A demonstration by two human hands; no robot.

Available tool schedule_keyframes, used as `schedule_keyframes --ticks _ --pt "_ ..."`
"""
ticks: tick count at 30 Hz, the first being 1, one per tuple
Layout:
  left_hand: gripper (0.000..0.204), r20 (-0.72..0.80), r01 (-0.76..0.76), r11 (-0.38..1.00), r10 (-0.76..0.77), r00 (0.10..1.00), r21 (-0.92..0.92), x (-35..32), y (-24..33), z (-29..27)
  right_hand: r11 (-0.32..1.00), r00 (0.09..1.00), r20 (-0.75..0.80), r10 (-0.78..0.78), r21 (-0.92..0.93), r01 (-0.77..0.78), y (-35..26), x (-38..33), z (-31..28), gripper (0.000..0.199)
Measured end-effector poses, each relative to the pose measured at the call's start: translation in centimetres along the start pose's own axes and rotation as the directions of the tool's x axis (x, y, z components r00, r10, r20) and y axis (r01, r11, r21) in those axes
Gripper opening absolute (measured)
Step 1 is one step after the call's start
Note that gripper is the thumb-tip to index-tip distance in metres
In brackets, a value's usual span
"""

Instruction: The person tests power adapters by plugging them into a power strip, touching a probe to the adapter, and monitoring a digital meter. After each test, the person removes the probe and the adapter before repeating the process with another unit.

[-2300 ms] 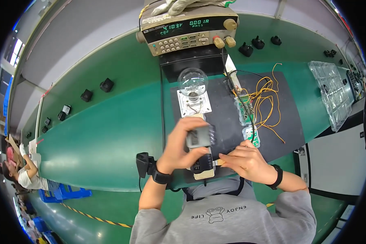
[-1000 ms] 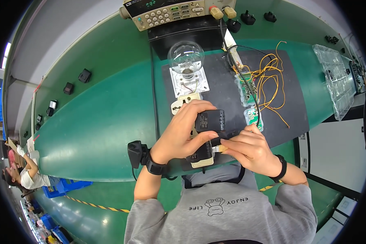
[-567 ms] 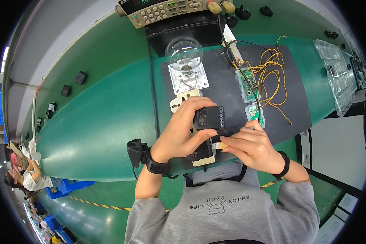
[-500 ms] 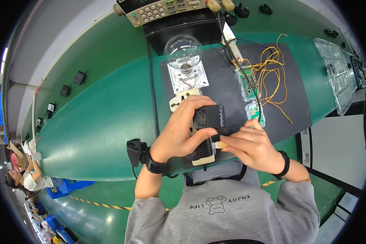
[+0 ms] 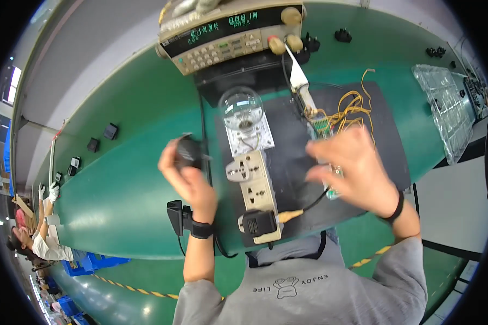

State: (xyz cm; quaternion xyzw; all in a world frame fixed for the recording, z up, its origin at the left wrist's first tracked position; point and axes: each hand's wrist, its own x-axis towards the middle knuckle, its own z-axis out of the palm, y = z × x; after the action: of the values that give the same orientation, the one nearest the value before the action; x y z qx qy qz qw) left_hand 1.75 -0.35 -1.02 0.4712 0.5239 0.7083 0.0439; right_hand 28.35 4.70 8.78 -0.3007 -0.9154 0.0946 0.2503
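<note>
My left hand (image 5: 187, 179), a little blurred, is closed round a black power adapter (image 5: 188, 151) left of the white power strip (image 5: 257, 189). Over the dark mat my right hand (image 5: 355, 170) has its thumb and fingers apart and nothing between them. It partly hides small green circuit boards (image 5: 333, 184). A second black adapter (image 5: 259, 223) sits plugged into the strip's near end. Against its side is a yellow connector (image 5: 290, 215) on a black cable. Beyond the strip, a clear glass bulb (image 5: 241, 111) stands on a white socket plate (image 5: 249, 138).
A bench meter (image 5: 233, 38) with a lit display stands at the back on a black box. Yellow wires (image 5: 358, 103) lie loose at the mat's right. Further right is a clear plastic tray (image 5: 444, 114). Black adapters (image 5: 110, 131) line the far left. A gloved person (image 5: 49, 244) works at the left.
My left hand has lifted away from the strip to the left with the adapter. My right hand has let go of the yellow connector and moved up and right. The view shows more of the meter.
</note>
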Motion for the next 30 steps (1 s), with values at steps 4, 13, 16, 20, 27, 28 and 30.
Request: schedule_keyframes --ticks 4,13,16,20,27,28,30 --pt "0.041 -0.243 0.251 0.919 -0.179 0.953 0.305 3.2 -6.3 -1.4 0.979 0.986 -0.092 0.139 -0.138 -0.151 9.7 7.7 -0.4 0.024" --pt "0.041 -0.217 0.181 0.769 -0.057 0.975 0.614 8.7 -12.2 0.3 0.989 0.991 0.077 0.107 -0.115 -0.097 26.1 14.1 9.0 0.048" --pt "0.042 -0.261 0.255 0.704 -0.102 0.960 0.663 9.7 -13.8 0.1 0.971 0.962 0.153 0.227 -0.118 -0.210 23.8 13.9 7.5 0.044" --pt "0.045 -0.242 0.289 0.655 -0.164 0.956 0.698 10.9 -14.3 0.3 0.938 0.930 0.116 0.348 -0.032 -0.346 21.2 11.9 3.5 0.046" --pt "0.077 -0.414 0.274 0.730 0.014 0.910 0.627 10.5 -14.6 0.0 0.890 0.935 -0.019 0.353 0.316 -0.330 11.4 6.7 -1.2 0.056" --pt "0.077 -0.416 0.251 0.791 0.004 0.910 0.558 10.1 -14.7 -0.5 0.885 0.937 -0.031 0.347 0.342 -0.316 9.5 6.1 -1.4 0.056" --pt "0.072 -0.446 0.309 0.868 -0.117 0.887 0.388 8.5 -12.5 -0.3 0.900 0.953 -0.032 0.301 0.340 -0.273 6.3 4.7 -1.6 0.060"
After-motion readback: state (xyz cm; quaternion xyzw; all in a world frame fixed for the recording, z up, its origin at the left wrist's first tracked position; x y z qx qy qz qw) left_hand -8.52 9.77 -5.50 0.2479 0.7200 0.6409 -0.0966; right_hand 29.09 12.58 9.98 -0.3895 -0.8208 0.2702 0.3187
